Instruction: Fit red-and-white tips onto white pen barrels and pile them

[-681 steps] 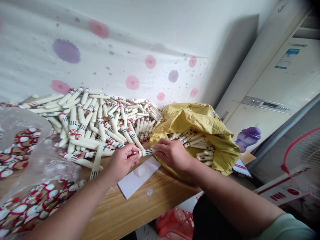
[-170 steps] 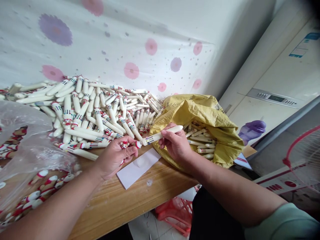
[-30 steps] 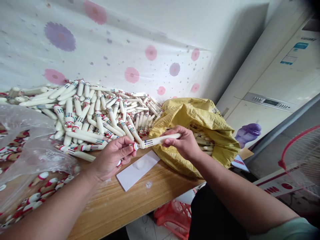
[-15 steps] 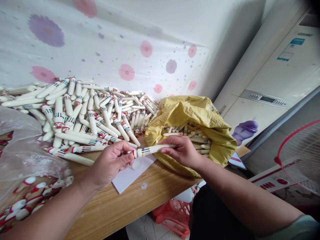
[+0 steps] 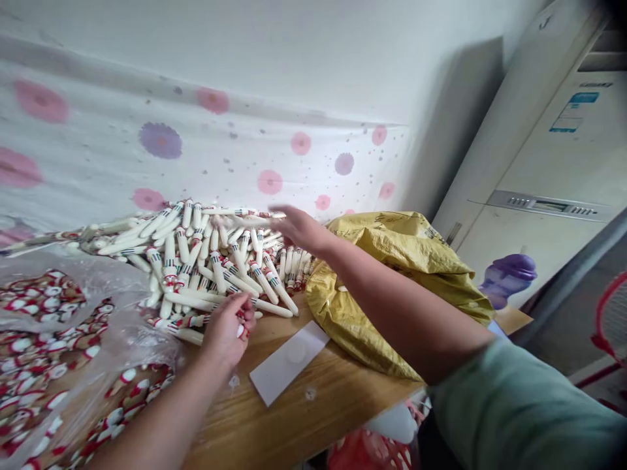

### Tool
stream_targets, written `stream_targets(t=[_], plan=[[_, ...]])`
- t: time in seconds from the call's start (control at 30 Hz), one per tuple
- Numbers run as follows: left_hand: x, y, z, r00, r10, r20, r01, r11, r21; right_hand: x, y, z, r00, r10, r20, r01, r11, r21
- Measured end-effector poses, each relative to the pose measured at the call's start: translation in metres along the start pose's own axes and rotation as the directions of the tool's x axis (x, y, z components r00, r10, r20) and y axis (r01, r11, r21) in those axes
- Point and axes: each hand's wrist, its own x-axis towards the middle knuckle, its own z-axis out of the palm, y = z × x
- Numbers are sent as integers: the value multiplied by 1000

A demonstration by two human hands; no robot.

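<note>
My left hand (image 5: pixel 229 331) is curled at the front of the pen pile, its fingers closed around small red-and-white pieces that peek out between them. Over the back of the pile reaches my right hand (image 5: pixel 300 230), smeared by motion, with its fingers stretched out. A blurred whitish pen (image 5: pixel 247 222) lies just off those fingertips. The heaped pens (image 5: pixel 218 269) are cream-coloured multicolour pens with coloured sliders and red ends. At the left, clear plastic bags (image 5: pixel 142 297) hold many small red, white and brown figure pieces (image 5: pixel 46 297).
A yellow woven sack (image 5: pixel 343 326) stands right of the pile, partly behind my right forearm. A white card (image 5: pixel 289 362) lies on the wooden table (image 5: pixel 255 427). Behind are a flowered sheet (image 5: pixel 235 150) and a white air-conditioner cabinet (image 5: pixel 539 156); a red-rimmed fan (image 5: pixel 605 320) stands at right.
My right hand has left the pen held between both hands and swung up and left over the pile. My left hand stays low with small pieces in it. The view has shifted left.
</note>
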Motion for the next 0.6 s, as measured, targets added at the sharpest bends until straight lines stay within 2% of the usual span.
stream_targets(t=[0.03, 0.1, 0.17, 0.2, 0.27, 0.3, 0.33, 0.37, 0.4, 0.43, 0.5, 0.6], plan=[[4, 5, -2, 999, 3, -41, -5, 999, -47, 21, -13, 1, 999, -44, -27, 45, 998, 32], [8, 12, -6, 997, 3, -77, -10, 996, -86, 45, -32, 0, 981, -109, -161, 119, 992, 52], [9, 17, -6, 996, -19, -91, 7, 992, -127, 41, -38, 2, 959, -200, -200, 202, 979, -6], [8, 18, -6, 995, -34, -93, 20, 989, -148, 29, -36, 6, 958, -255, -134, 250, 967, -54], [5, 21, -3, 993, -64, -103, 45, 983, -180, -4, -22, 22, 932, -336, 139, 355, 922, -155], [2, 22, -1, 991, -80, -111, 58, 981, -188, -22, -12, 35, 884, -355, 305, 423, 885, -196], [0, 22, 2, 988, -99, -116, 76, 979, -188, -39, -2, 49, 829, -371, 419, 490, 842, -225], [-4, 21, 4, 986, -119, -117, 96, 978, -185, -53, 8, 64, 793, -381, 476, 540, 801, -259], [-7, 20, 6, 984, -140, -112, 118, 977, -179, -64, 17, 80, 787, -377, 489, 563, 764, -316], [-10, 18, 8, 982, -160, -101, 140, 974, -175, -71, 24, 93, 796, -372, 478, 569, 728, -382], [-15, 13, 13, 980, -186, -64, 172, 969, -180, -78, 33, 113, 848, -337, 408, 521, 665, -535], [-17, 5, 16, 980, -198, -8, 194, 967, -162, -79, 38, 119, 919, -242, 312, 394, 618, -681]])
